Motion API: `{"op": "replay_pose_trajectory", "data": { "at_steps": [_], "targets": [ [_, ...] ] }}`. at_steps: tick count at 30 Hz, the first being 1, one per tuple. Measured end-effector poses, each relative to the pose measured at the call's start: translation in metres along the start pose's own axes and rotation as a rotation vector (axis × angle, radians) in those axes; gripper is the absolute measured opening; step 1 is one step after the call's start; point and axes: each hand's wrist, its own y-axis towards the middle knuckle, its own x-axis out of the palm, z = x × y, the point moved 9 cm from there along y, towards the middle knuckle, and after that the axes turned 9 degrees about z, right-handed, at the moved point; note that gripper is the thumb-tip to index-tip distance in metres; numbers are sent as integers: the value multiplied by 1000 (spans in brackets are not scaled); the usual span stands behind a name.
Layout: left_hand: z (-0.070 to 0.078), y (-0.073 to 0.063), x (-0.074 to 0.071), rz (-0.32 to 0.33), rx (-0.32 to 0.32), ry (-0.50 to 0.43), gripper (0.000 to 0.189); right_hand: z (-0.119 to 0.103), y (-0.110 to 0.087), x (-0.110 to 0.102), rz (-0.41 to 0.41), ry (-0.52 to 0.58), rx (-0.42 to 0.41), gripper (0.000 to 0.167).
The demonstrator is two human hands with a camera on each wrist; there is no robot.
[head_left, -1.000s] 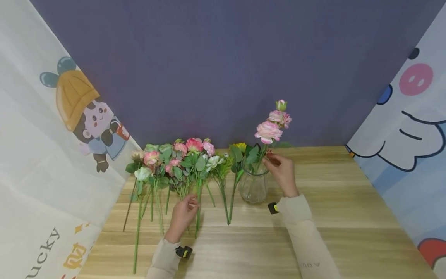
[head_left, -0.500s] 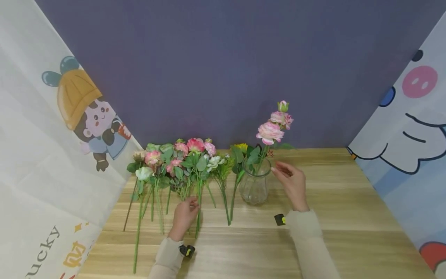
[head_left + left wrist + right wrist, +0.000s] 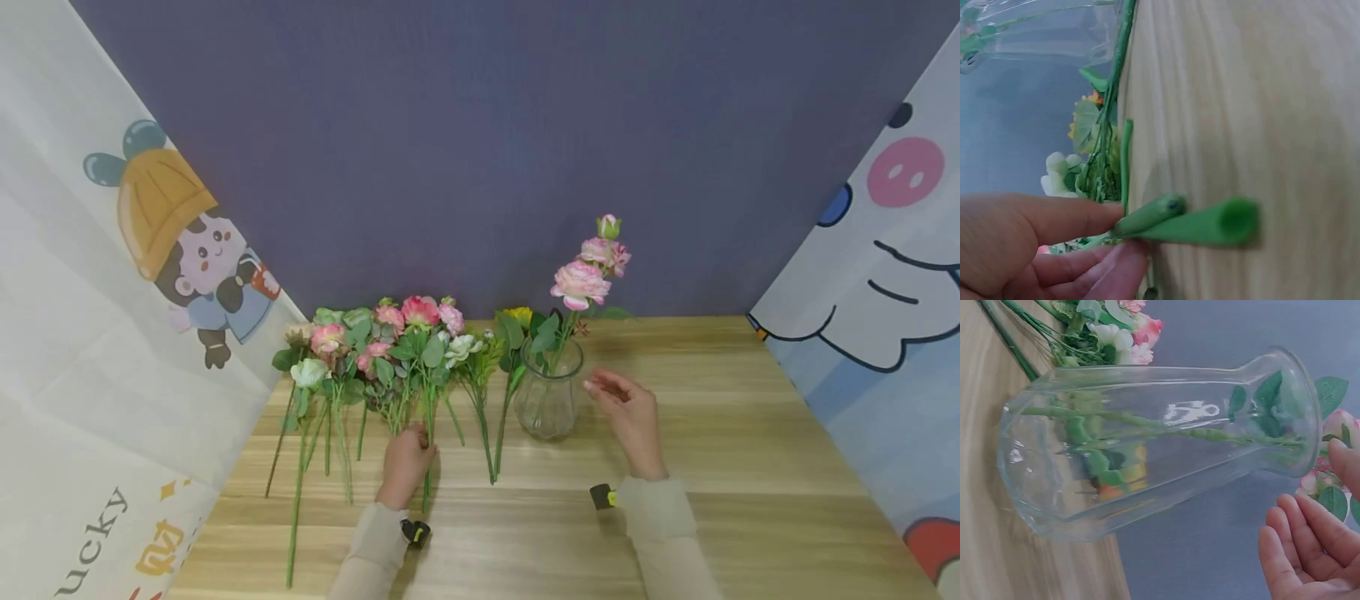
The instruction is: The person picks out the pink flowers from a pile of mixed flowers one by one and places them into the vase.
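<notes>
My left hand (image 3: pixel 408 462) pinches green flower stems (image 3: pixel 1207 226) between thumb and finger, their cut ends sticking out past the fingertips in the left wrist view. Those stems belong to the row of artificial flowers lying on the table; which blooms they carry is hidden among the leaves. A clear glass vase (image 3: pixel 546 408) stands upright, right of the row, with a tall pink-and-white flower (image 3: pixel 581 285) leaning to the right out of its mouth. Just right of the vase, my right hand (image 3: pixel 630 417) is apart from it, fingers loosely bent and holding nothing.
Pink flowers (image 3: pixel 420 312), a white rose (image 3: pixel 308 373) and other leafy stems lie side by side at the left. A yellow flower (image 3: pixel 517 315) lies behind the vase's left side. The wooden table (image 3: pixel 750 500) ends at a dark back wall (image 3: pixel 480 167).
My right hand has let go of the pink-and-white flower in the vase and drawn back right and down. My left hand has shifted slightly right and closed on the stems.
</notes>
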Motion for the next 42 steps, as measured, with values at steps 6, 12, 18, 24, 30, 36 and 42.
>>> {"op": "replay_pose_trajectory", "data": {
  "at_steps": [6, 12, 18, 24, 30, 36, 42],
  "targets": [
    [1, 0, 2, 11, -3, -33, 15, 9, -6, 2, -3, -25, 22, 42],
    [-1, 0, 2, -9, -60, -108, 13, 13, -9, 1, 13, -38, 26, 40],
    [-4, 0, 0, -18, -105, -163, 11, 16, -12, 2, 13, -53, 24, 38],
    [-5, 0, -1, -26, -121, -172, 11, 18, -16, 3, 3, -56, 27, 37],
    [-5, 2, -4, 2, -107, -161, 12, 19, -17, 5, -12, -40, 38, 38],
    [-3, 2, -8, 21, -124, -180, 15, 22, -19, 5, -28, -64, 64, 39],
    [5, 0, -14, 39, -113, -195, 14, 22, -21, 5, -26, -52, 63, 41]
  ]
}}
